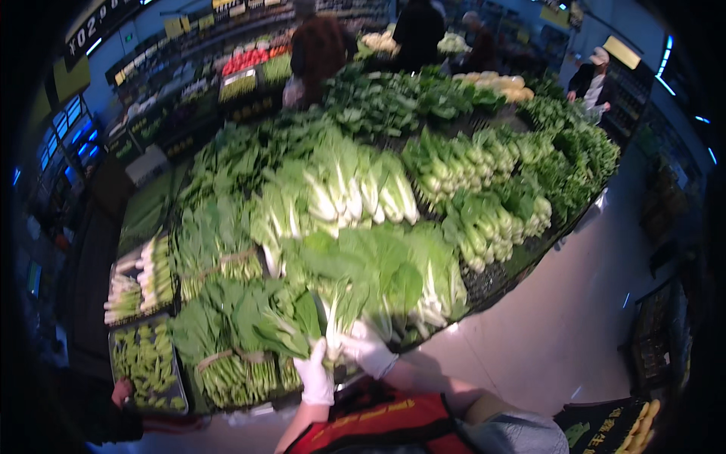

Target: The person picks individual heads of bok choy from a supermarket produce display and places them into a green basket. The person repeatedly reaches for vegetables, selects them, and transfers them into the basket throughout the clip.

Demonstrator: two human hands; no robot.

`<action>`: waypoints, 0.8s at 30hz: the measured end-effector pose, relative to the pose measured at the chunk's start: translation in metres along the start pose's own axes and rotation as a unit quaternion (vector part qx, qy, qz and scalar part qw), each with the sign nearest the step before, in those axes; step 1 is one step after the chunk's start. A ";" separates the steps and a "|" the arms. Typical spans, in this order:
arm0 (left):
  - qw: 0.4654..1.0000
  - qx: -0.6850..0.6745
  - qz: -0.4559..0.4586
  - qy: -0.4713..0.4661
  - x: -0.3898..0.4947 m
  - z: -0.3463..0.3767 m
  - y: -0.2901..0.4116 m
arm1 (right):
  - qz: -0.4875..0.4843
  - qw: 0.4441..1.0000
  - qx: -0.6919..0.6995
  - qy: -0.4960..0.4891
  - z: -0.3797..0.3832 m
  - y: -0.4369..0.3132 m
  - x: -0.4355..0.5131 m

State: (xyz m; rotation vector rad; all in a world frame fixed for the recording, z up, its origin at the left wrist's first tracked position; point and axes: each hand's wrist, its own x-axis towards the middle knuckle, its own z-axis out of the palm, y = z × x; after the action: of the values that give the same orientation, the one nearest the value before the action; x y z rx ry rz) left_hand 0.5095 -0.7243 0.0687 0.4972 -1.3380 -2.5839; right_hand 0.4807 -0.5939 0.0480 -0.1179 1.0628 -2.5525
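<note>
Both my hands wear white gloves and work at the near edge of a vegetable display. My left hand (316, 377) holds the lower stems of some dark green leaves (286, 332), its thumb raised along them. Close beside it, my right hand (368, 350) has its fingers on the white base of a leafy cabbage head (341, 309). Where the two plants meet is partly hidden by leaves and fingers. Beyond my hands lies a heap of pale leafy cabbages (340, 193). To the left sit banded bunches of leafy greens (227, 363).
A tray of small green pods (144, 363) stands at the left, another person's hand (122, 391) at its edge. White-stemmed vegetables (144, 272) lie behind it. Bok choy (493, 221) fills the right. A person in a cap (592, 85) stands far right; other people stand behind the display.
</note>
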 end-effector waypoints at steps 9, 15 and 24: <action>0.990 -0.103 -0.083 0.057 -0.001 -0.038 0.012 | -0.051 0.997 -0.038 0.041 0.003 -0.099 -0.036; 0.990 -0.063 -0.087 0.085 -0.010 -0.057 0.023 | -0.159 0.903 -0.305 0.257 -0.154 -0.170 -0.024; 0.989 -0.005 -0.120 0.089 -0.029 -0.058 0.044 | -0.052 0.523 -0.757 0.388 -0.180 -0.147 -0.014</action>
State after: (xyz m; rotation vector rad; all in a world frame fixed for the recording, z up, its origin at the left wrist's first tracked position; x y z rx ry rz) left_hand 0.5586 -0.7850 0.0795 0.9162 -1.2737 -2.6516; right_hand 0.4095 -0.3736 0.0240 0.5808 3.2666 -0.7346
